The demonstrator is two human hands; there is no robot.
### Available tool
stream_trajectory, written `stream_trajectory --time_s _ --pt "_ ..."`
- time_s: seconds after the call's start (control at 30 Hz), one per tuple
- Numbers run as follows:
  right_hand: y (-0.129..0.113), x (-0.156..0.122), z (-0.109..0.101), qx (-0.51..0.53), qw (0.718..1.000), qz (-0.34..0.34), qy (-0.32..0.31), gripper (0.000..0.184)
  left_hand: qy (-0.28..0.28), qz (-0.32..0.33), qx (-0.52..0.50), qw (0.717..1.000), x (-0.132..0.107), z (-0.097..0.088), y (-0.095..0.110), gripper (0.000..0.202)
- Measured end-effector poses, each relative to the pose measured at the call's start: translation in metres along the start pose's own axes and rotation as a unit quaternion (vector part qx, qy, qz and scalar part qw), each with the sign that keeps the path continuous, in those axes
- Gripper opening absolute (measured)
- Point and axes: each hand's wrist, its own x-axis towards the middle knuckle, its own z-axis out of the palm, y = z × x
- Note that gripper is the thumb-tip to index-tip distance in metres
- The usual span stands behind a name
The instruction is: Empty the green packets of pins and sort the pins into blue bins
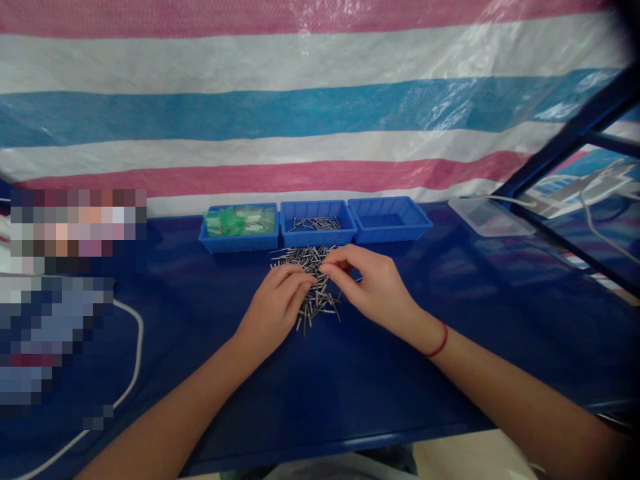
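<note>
A loose pile of small metal pins (pixel 311 261) lies on the blue table (pixel 350 380) in front of three blue trays. My left hand (pixel 277 300) rests on the pile's near left side, fingers curled down among the pins. My right hand (pixel 367 280) sits at the pile's right, fingertips pinched together over the pins near the left hand's fingertips. What either pinch holds is too small to make out. A red string circles my right wrist.
The left blue tray (pixel 239 227) holds green and white plastic parts, the middle tray (pixel 318 223) holds some pins, the right tray (pixel 389 219) looks bare. A clear plastic lid (pixel 490 217) lies at far right. A white cable (pixel 131 360) loops at left. A striped tarp hangs behind.
</note>
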Motion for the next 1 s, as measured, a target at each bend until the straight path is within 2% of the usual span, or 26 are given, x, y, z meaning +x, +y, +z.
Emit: stream_trajectory --time_s 0.13,0.23,0.33,0.43,0.53,0.63,0.77,0.8,0.9,0.93,1.0 --pt "0.018 0.028 0.004 -0.043 0.997 -0.015 0.064 0.012 -0.004 -0.04 0.063 0.997 -0.002 0.003 -0.006 0.03" --pt "0.04 0.06 0.015 -0.072 0.992 -0.028 0.1 0.015 -0.042 -0.071 0.105 0.991 -0.006 0.004 -0.006 0.048" --pt "0.061 0.089 0.027 -0.106 0.992 -0.023 0.066 0.016 -0.098 -0.109 0.126 0.981 -0.009 0.003 -0.005 0.069" --pt "0.07 0.102 0.029 -0.139 0.99 -0.02 0.032 0.019 -0.148 -0.118 0.129 0.973 -0.012 0.0 -0.005 0.089" --pt "0.064 0.089 0.016 -0.143 0.988 -0.01 0.062 0.024 -0.172 -0.099 0.129 0.972 -0.013 -0.002 -0.009 0.103" --pt "0.053 0.059 -0.001 -0.126 0.989 -0.002 0.075 0.024 -0.175 -0.083 0.13 0.972 -0.013 -0.002 -0.012 0.103" --pt "0.048 0.015 -0.009 -0.09 0.994 -0.031 -0.056 0.017 -0.158 -0.077 0.12 0.977 -0.011 -0.001 -0.011 0.082" --pt "0.049 0.008 -0.008 -0.094 0.991 -0.039 -0.089 0.02 -0.154 -0.075 0.115 0.979 -0.01 -0.001 -0.011 0.077" --pt "0.051 -0.006 -0.003 -0.118 0.978 -0.041 -0.165 0.052 -0.14 -0.072 0.099 0.983 -0.009 -0.001 -0.009 0.065" --pt "0.051 -0.009 -0.002 -0.122 0.975 -0.04 -0.181 0.058 -0.135 -0.072 0.091 0.984 -0.009 -0.002 -0.009 0.06" --pt "0.05 -0.011 0.001 -0.116 0.973 -0.041 -0.195 0.053 -0.122 -0.077 0.071 0.987 -0.009 -0.002 -0.008 0.047"
